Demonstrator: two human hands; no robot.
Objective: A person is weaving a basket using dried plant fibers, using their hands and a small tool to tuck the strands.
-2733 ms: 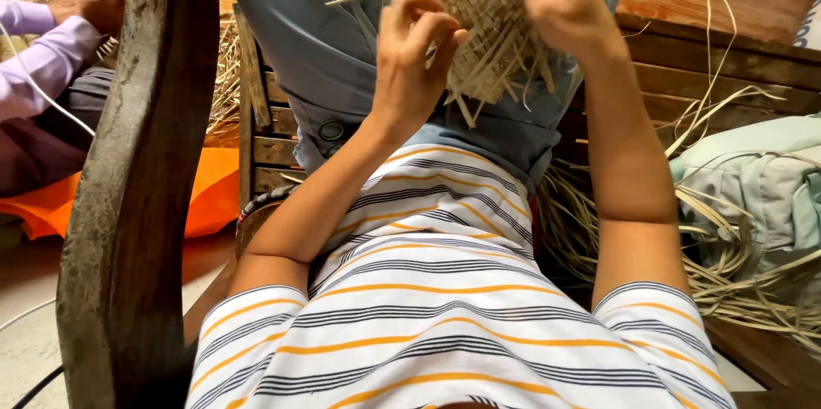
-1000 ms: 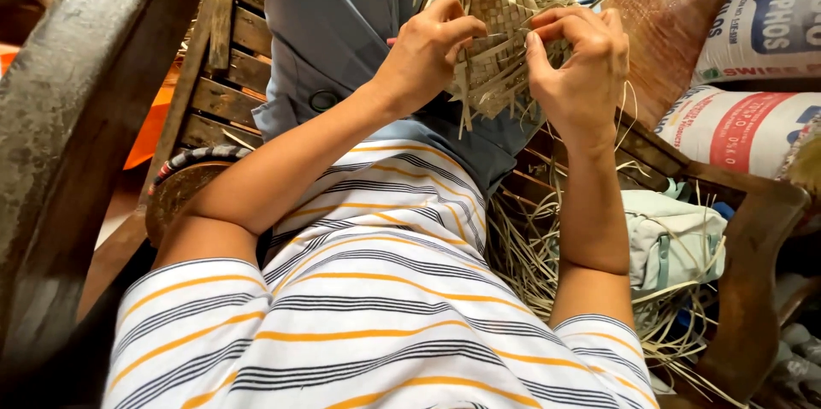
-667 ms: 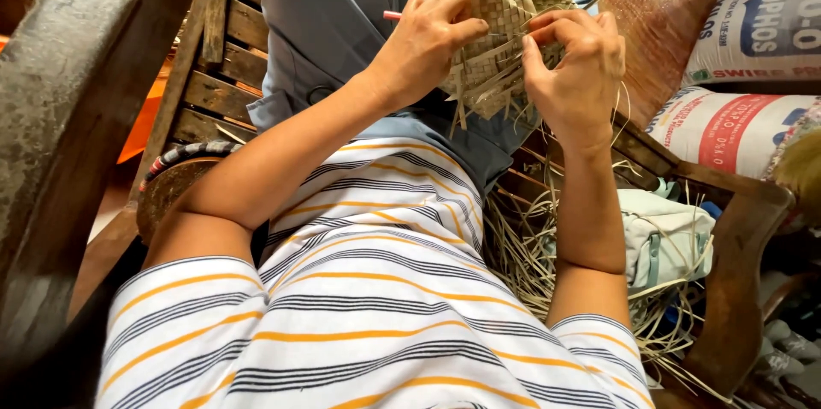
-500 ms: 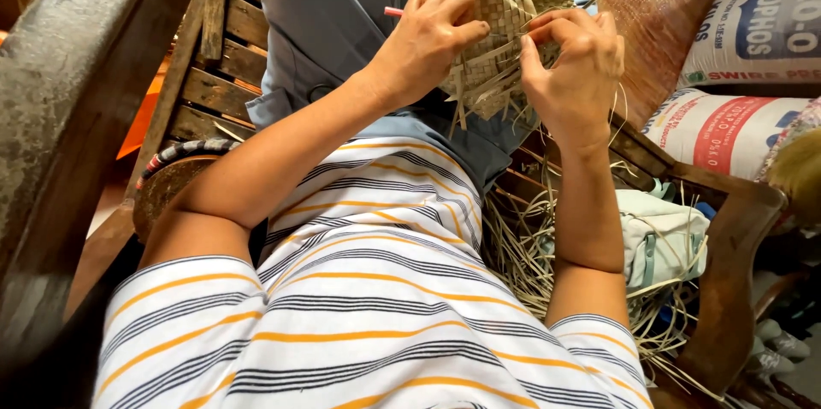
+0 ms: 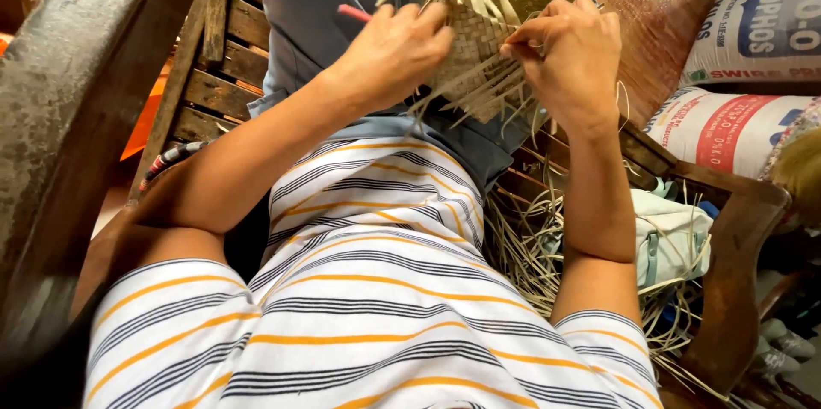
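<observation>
Nearest the camera is the person's striped shirt (image 5: 368,306), white with grey and orange bands, filling the lower middle of the view. Both bare forearms reach up and away from it.

The left hand (image 5: 395,56) is curled closed around a thin pink-tipped tool (image 5: 353,13), whose end sticks out past the knuckles; the same fingers press against the left edge of a half-woven straw mat piece (image 5: 487,41). The right hand (image 5: 571,54) pinches the right edge of that piece, fingers (image 5: 523,39) drawn together on a few strips. The woven piece is held up between the two hands, above the person's lap, with loose strip ends fanning out above and below it. How the tool's far end meets the weave is hidden by the left hand.

Below the right forearm lies a heap of loose straw strips (image 5: 530,246), spilling over a pale green bag (image 5: 676,238); whether the bag is open, and what is in it, cannot be told. A curved wooden armrest (image 5: 735,289) crosses in front of it.

On the left, a dark wooden post (image 5: 77,109) cuts off much of the scene, with slatted wood (image 5: 222,58) behind it.

Farther off, two filled printed sacks (image 5: 753,75) are stacked at the right, their contents not visible. A large woven mat (image 5: 676,7) leans behind the hands, its top cut off by the frame edge.
</observation>
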